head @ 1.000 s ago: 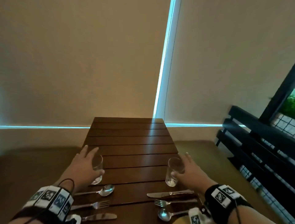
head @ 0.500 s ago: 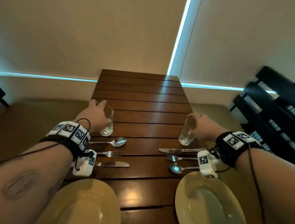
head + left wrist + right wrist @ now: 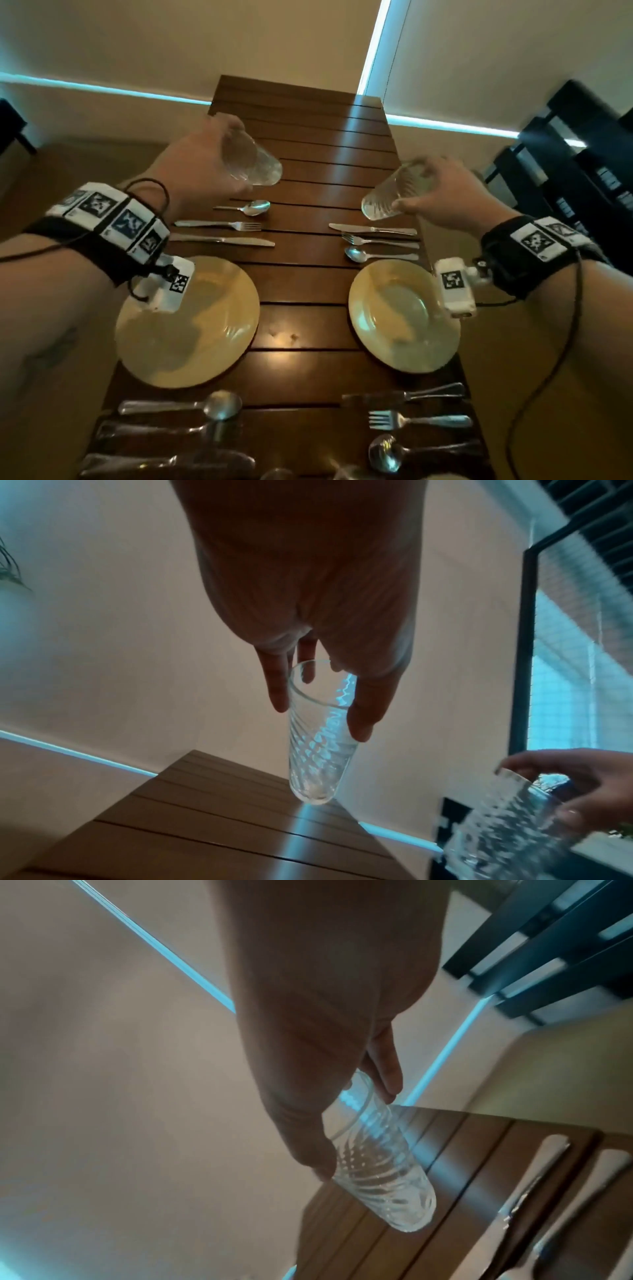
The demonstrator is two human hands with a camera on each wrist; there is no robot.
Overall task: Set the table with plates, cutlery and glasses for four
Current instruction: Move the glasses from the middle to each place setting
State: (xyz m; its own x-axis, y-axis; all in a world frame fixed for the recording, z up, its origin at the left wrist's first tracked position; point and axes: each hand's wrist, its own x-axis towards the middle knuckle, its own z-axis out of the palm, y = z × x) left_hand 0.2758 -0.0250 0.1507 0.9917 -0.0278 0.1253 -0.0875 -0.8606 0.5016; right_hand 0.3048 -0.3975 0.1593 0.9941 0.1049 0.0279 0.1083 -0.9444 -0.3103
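Observation:
My left hand (image 3: pixel 209 161) grips a clear ribbed glass (image 3: pixel 251 162) near its rim and holds it tilted in the air above the slatted wooden table (image 3: pixel 308 322); the same left glass (image 3: pixel 318 739) hangs from thumb and fingers in the left wrist view. My right hand (image 3: pixel 442 195) holds a second ribbed glass (image 3: pixel 394 195), also tilted and off the table; this right glass (image 3: pixel 380 1164) shows in the right wrist view. Two cream plates (image 3: pixel 191 322) (image 3: pixel 404 315) lie below my wrists. Beyond each plate lie a spoon, fork and knife (image 3: pixel 222 224) (image 3: pixel 373 240).
Nearer me lie two more cutlery sets (image 3: pixel 178 431) (image 3: pixel 418 421). A dark slatted chair (image 3: pixel 575 164) stands to the right of the table. A beige wall with a blue light strip (image 3: pixel 445 125) closes the far end. The far half of the table holds nothing.
Both glasses stood on the table a second ago; both hands have since lifted and tilted them, drawing them toward me. The head view has tipped down, showing plates and near cutlery.

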